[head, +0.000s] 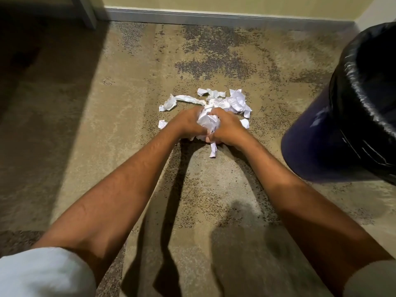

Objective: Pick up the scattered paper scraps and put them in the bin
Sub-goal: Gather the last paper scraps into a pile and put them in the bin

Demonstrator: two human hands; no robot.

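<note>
My left hand (188, 125) and my right hand (227, 130) press together around a bundle of crumpled white paper scraps (206, 121) low over the carpet. One strip (213, 151) hangs down from the bundle. More white scraps (233, 101) lie on the floor just beyond my hands, with a long twisted piece (182, 99) to the left and a small scrap (162, 124) beside my left wrist. A dark blue bin (317, 136) lined with a black bag (353, 73) stands at the right, its open mouth partly cut off by the frame edge.
The floor is mottled beige and grey carpet (203, 189). A grey baseboard (214, 18) runs along the far wall. A pale furniture leg (87, 11) stands at the back left, with deep shadow to its left.
</note>
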